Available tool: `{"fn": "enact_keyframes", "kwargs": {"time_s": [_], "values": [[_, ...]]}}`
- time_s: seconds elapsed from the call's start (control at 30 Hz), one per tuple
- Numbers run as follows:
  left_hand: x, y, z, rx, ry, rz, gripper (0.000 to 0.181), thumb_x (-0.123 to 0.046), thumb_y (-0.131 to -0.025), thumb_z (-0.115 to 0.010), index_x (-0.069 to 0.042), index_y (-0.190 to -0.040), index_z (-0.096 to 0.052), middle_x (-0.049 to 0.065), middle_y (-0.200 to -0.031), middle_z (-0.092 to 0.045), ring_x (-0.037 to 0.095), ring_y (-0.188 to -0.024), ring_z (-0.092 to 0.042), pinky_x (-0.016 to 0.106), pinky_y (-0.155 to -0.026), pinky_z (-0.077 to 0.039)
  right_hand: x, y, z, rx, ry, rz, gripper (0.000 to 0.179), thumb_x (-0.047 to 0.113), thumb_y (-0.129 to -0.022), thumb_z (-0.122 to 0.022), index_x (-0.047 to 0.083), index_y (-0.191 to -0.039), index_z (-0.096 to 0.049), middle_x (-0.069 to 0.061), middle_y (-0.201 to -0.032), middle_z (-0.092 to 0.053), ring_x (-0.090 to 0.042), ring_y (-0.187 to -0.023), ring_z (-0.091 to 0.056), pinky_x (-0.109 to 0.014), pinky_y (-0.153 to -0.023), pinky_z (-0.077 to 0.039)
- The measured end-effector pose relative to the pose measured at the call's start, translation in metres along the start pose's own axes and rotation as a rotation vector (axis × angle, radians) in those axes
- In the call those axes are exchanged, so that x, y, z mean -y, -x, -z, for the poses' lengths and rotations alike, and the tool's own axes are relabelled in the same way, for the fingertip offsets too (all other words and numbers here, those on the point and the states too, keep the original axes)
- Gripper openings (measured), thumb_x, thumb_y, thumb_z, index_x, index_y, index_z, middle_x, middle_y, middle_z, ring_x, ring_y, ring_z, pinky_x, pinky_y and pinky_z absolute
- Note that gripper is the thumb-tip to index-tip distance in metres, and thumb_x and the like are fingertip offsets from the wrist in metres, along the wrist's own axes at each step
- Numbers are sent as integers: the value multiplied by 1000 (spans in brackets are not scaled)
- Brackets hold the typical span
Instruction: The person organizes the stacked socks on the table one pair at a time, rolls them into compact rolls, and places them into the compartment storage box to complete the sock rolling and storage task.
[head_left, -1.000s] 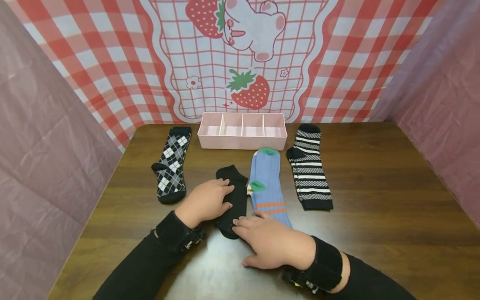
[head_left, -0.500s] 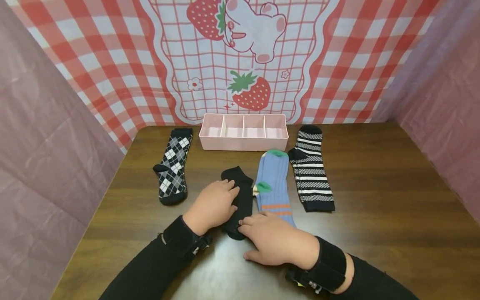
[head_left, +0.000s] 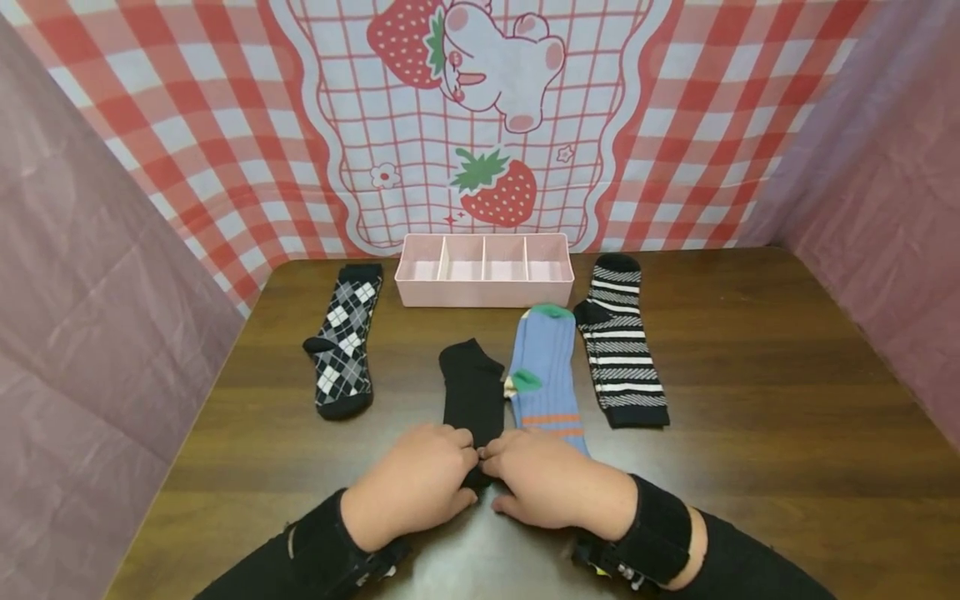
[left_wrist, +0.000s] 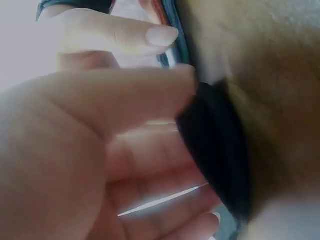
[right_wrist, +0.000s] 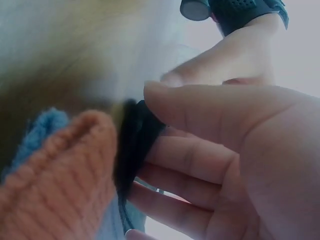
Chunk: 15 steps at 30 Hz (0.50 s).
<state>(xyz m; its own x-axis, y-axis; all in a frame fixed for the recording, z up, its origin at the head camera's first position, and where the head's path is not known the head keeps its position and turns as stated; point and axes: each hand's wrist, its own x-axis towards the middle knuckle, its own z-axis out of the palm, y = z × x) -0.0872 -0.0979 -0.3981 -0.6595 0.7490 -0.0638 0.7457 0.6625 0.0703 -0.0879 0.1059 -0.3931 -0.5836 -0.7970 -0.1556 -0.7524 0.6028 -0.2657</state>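
Note:
A pair of short black socks lies on the table in front of me, its near end mostly covered by my hands. My left hand has its fingertips on that near end. In the left wrist view its thumb meets the edge of the black socks, with the fingers at their other side. My right hand holds the same end from the right, its thumb at the black edge. The fingertips of both hands almost meet. Just right lie blue socks with orange stripes, partly under my right hand.
A pink box with several compartments stands at the table's back edge. Argyle socks lie at the left, black-and-white striped socks at the right. A red checked cloth hangs behind the wooden table.
My left hand has moved from the middle of the black socks toward me, to their near end beside my right hand. Earlier, the black and blue socks shifted slightly right.

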Motion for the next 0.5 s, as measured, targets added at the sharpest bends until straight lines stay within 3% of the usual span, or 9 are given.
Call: {"fn": "enact_keyframes", "kwargs": {"time_s": [0.27,0.5], "values": [[-6,-3,-9,-107,-123,-30,5,-15,-85,-78,-16,-88,-75,-4,-76,-57,15,-70,-56,30,-61,-47,-3,-6,-3,-49,38,39,25,26,-88,-81,14,-109,-77,6,-96,-63,-13,-90,-57,-28,-79,-50],[1,-7,-11,-147,-117,-41,9,-12,-87,-75,-17,-80,-72,-5,-72,-55,14,-69,-56,31,-65,-48,-6,-8,-7,-134,88,68,15,25,-84,-84,16,-95,-77,7,-88,-61,-13,-82,-55,-29,-69,-45]]}}
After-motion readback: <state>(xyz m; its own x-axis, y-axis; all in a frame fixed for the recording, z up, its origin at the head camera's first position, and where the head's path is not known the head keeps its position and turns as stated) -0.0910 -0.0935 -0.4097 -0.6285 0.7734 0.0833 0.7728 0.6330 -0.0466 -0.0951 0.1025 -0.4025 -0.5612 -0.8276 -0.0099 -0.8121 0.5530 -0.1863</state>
